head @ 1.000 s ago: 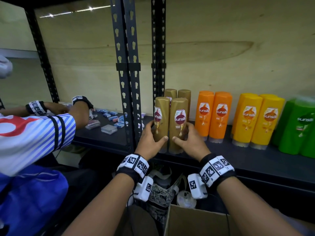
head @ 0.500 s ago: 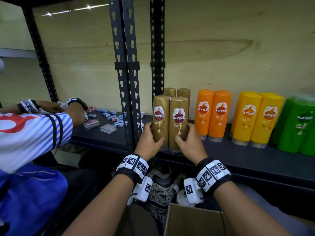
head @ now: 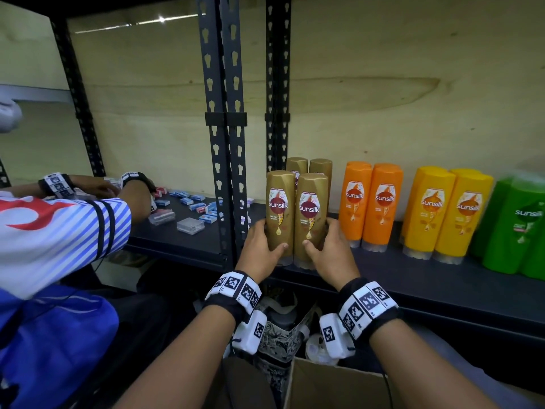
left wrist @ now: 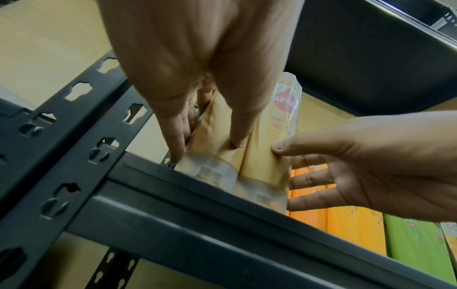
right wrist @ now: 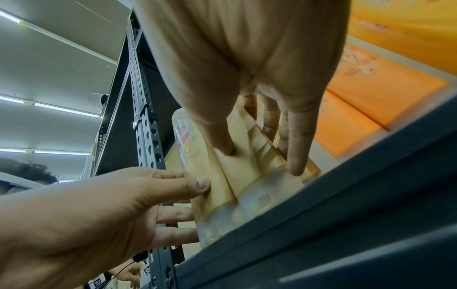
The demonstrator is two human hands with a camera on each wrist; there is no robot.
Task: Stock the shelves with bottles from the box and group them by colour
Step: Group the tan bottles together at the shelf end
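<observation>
Two gold Sunsilk bottles stand side by side at the front edge of the dark shelf (head: 413,278). My left hand (head: 265,243) grips the left gold bottle (head: 280,211), thumb on its front and fingers round its side. My right hand (head: 324,246) grips the right gold bottle (head: 312,216) the same way. In the left wrist view my left hand's fingers (left wrist: 173,140) reach down to the clear cap of the left gold bottle (left wrist: 212,136). Two more gold bottles (head: 309,166) stand just behind. To the right stand orange bottles (head: 370,202), yellow bottles (head: 445,211) and green bottles (head: 519,228).
Black slotted uprights (head: 224,143) rise just left of the gold bottles. In the left bay another person's hands (head: 132,190) work among small packets (head: 188,225). An open cardboard box (head: 324,388) sits below the shelf between my forearms.
Both hands keep their hold on the two front gold bottles, which have shifted only slightly on the shelf. The other person's hands have moved a little at the left.
</observation>
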